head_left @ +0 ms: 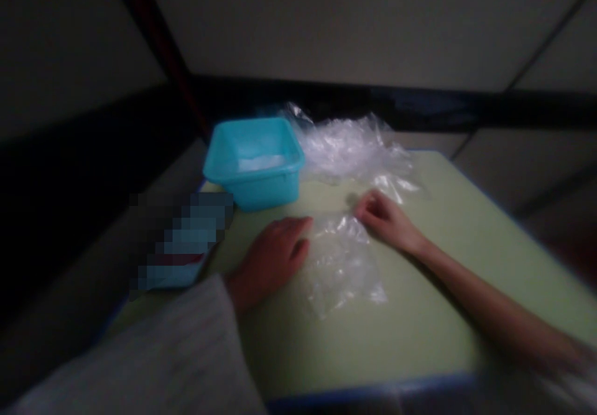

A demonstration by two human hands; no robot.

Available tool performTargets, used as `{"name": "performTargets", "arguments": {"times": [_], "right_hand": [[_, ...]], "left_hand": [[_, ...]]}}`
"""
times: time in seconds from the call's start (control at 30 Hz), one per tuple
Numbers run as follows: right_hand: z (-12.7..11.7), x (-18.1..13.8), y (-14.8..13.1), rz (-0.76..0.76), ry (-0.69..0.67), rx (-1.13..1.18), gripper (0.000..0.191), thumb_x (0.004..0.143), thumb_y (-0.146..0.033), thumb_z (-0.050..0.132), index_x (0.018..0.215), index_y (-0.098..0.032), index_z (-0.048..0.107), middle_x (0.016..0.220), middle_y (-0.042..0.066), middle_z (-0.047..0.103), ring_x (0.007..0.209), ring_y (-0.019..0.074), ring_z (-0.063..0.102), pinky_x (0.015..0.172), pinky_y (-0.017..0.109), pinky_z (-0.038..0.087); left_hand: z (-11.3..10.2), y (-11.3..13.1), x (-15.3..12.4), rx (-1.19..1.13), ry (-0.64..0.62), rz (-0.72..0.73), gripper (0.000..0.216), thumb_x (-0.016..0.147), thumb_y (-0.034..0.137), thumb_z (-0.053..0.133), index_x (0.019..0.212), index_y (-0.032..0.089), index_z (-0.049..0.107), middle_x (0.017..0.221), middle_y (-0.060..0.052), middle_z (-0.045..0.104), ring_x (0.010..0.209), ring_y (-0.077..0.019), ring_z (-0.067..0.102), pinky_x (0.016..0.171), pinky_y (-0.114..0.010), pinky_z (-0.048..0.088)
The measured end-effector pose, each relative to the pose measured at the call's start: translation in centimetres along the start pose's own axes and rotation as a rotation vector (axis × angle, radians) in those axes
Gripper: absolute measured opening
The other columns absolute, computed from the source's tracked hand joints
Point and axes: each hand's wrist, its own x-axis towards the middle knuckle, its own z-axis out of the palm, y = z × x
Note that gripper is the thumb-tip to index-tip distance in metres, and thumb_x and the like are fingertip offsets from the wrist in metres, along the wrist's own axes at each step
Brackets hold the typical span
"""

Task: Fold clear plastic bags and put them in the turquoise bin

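with left fingers [298, 223] parted and right fingers [367, 205] curled, too blurred to tell if gripping, seems midway through one bag [342, 269], with a plastic heap [345, 144] remaining beyond.

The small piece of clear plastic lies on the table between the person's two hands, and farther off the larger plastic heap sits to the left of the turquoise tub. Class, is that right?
Not quite: the head view shows the larger plastic heap to the right of the turquoise tub. The small piece of clear plastic does lie on the table between the left hand and right hand.
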Motion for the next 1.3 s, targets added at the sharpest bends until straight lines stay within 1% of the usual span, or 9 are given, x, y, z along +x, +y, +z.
{"name": "performTargets", "arguments": {"times": [0.1, 0.3, 0.47, 0.53, 0.63, 0.77, 0.9, 1.1, 1.3], "right_hand": [[0.1, -0.1, -0.2, 0.033, -0.010, 0.129, 0.030, 0.072, -0.032, 0.064, 0.089, -0.021, 0.042, 0.067, -0.002, 0.055, 0.056, 0.0107, 0.048, 0.050, 0.024, 0.036], [0.3, 0.0, 0.3, 0.030, 0.092, 0.052, 0.023, 0.071, -0.023, 0.062, 0.088, -0.020, 0.047, 0.065, -0.001, 0.057, 0.055, 0.0122, 0.051, 0.049, 0.024, 0.039], [-0.8, -0.5, -0.5, -0.177, 0.178, -0.219, 0.010, 0.078, -0.021, 0.059, 0.086, -0.018, 0.054, 0.078, 0.003, 0.058, 0.062, 0.0131, 0.053, 0.053, 0.026, 0.044], [-1.8, -1.3, -1.4, -0.368, 0.073, -0.324, 0.005, 0.084, -0.021, 0.055, 0.083, -0.018, 0.058, 0.086, 0.005, 0.060, 0.073, 0.0153, 0.057, 0.063, 0.028, 0.047], [-3.3, -2.8, -2.8, -0.565, -0.305, -0.403, 0.015, 0.092, -0.022, 0.047, 0.092, -0.016, 0.061, 0.096, 0.008, 0.064, 0.089, 0.0167, 0.059, 0.076, 0.030, 0.048], [-4.3, -4.6, -3.9, -0.717, -0.495, -0.650, 0.024, 0.095, -0.023, 0.042, 0.089, -0.016, 0.064, 0.093, 0.007, 0.065, 0.086, 0.0181, 0.058, 0.076, 0.034, 0.045], [-4.3, -5.6, -4.8, -0.715, -0.582, -0.766, 0.022, 0.092, -0.027, 0.050, 0.076, -0.018, 0.063, 0.080, 0.004, 0.062, 0.076, 0.0166, 0.055, 0.071, 0.033, 0.042], [-3.5, -6.8, -5.9, -0.691, -0.623, -0.843, 0.018, 0.086, -0.024, 0.056, 0.069, -0.019, 0.058, 0.072, 0.001, 0.058, 0.070, 0.0161, 0.050, 0.068, 0.033, 0.036], [-2.4, -7.2, -5.7, -0.766, -0.565, -0.923, 0.020, 0.087, -0.014, 0.051, 0.068, -0.019, 0.054, 0.070, 0.000, 0.057, 0.068, 0.0160, 0.049, 0.064, 0.033, 0.031]], "left_hand": [[-0.2, 0.2, 0.0, -0.004, 0.017, -0.032, 0.031, 0.083, 0.017, 0.045, 0.111, 0.015, 0.056, 0.111, -0.011, 0.064, 0.103, -0.0246, 0.059, 0.093, -0.042, 0.045], [-0.3, -0.1, 0.1, -0.029, 0.136, -0.053, 0.030, 0.082, 0.016, 0.046, 0.110, 0.013, 0.055, 0.112, -0.012, 0.062, 0.104, -0.0239, 0.059, 0.092, -0.042, 0.047], [-0.2, 0.0, -0.2, -0.026, 0.108, 0.068, 0.026, 0.083, 0.016, 0.045, 0.107, 0.016, 0.056, 0.107, -0.008, 0.064, 0.102, -0.0213, 0.060, 0.090, -0.038, 0.048], [-0.2, 0.1, -0.3, -0.036, 0.099, 0.087, 0.023, 0.084, 0.016, 0.045, 0.104, 0.017, 0.057, 0.104, -0.007, 0.066, 0.100, -0.0202, 0.061, 0.089, -0.037, 0.049], [-0.3, 0.2, -0.2, -0.074, 0.112, 0.095, 0.020, 0.085, 0.017, 0.043, 0.098, 0.018, 0.059, 0.099, -0.006, 0.068, 0.094, -0.0183, 0.063, 0.086, -0.034, 0.050], [-0.8, 0.7, -0.3, -0.130, 0.149, 0.096, 0.018, 0.086, 0.018, 0.044, 0.090, 0.017, 0.062, 0.092, -0.005, 0.070, 0.087, -0.0165, 0.065, 0.084, -0.030, 0.050], [-1.4, 1.7, -0.5, -0.225, 0.154, 0.062, 0.017, 0.084, 0.018, 0.046, 0.088, 0.017, 0.063, 0.084, -0.003, 0.071, 0.079, -0.0140, 0.066, 0.080, -0.025, 0.051], [-1.4, 2.3, -0.7, -0.243, 0.040, 0.022, 0.016, 0.085, 0.019, 0.048, 0.091, 0.017, 0.063, 0.088, -0.003, 0.071, 0.077, -0.0129, 0.066, 0.076, -0.022, 0.050], [-1.1, 1.9, -0.6, -0.234, -0.002, 0.025, 0.016, 0.086, 0.019, 0.047, 0.089, 0.017, 0.062, 0.088, -0.004, 0.070, 0.078, -0.0140, 0.064, 0.077, -0.025, 0.049]]}}
